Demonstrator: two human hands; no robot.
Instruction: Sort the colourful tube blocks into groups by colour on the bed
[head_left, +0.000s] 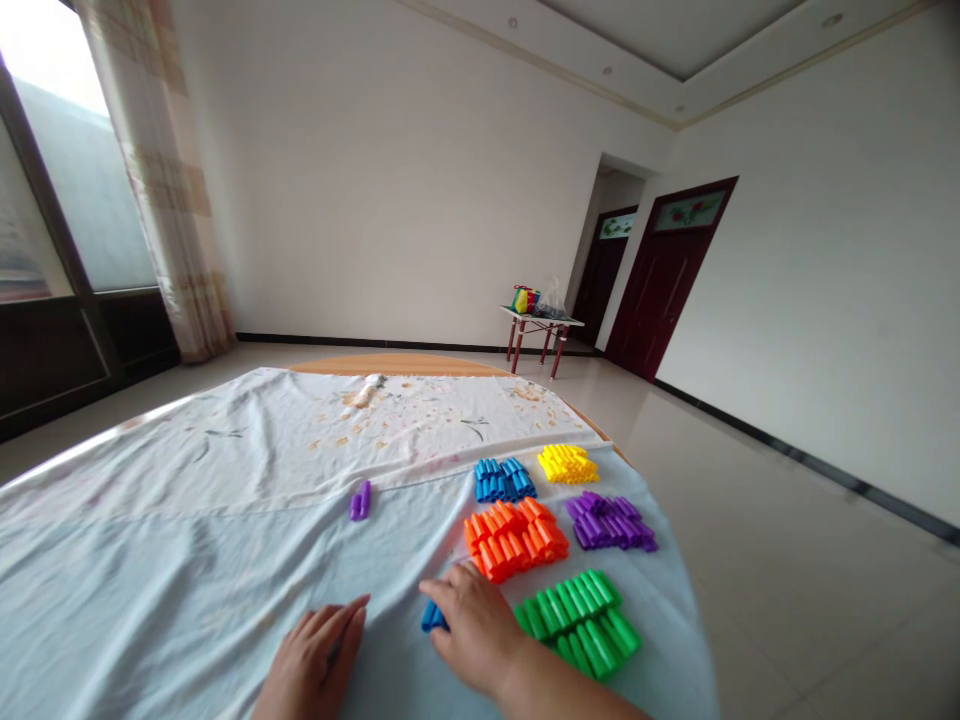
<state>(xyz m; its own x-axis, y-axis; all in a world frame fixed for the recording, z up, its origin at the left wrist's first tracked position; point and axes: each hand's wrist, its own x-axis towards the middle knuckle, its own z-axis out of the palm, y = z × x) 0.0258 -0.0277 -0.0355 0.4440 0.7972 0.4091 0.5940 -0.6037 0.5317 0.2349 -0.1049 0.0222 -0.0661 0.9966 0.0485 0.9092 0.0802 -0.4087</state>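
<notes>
My right hand (472, 625) is curled around a few short blue plastic tubes (433, 616) on the cloth, thumb on the near side and forefinger on the far side; the palm hides part of them. To its left, my left hand (319, 650) rests on the cloth with fingers stretched out and nothing visible in it. Just beyond my right hand lie stacked orange tubes (514, 538), and beside its wrist are rows of green tubes (581, 620). Two purple tubes (361, 501) lie apart, further up the cloth.
Farther along the table's right side are piles of blue tubes (504, 480), yellow tubes (568, 464) and purple tubes (611, 521). A wrinkled floral cloth (247, 450) covers most of the round wooden table (397, 364). A small side table (541, 320) with bags stands near the far wall.
</notes>
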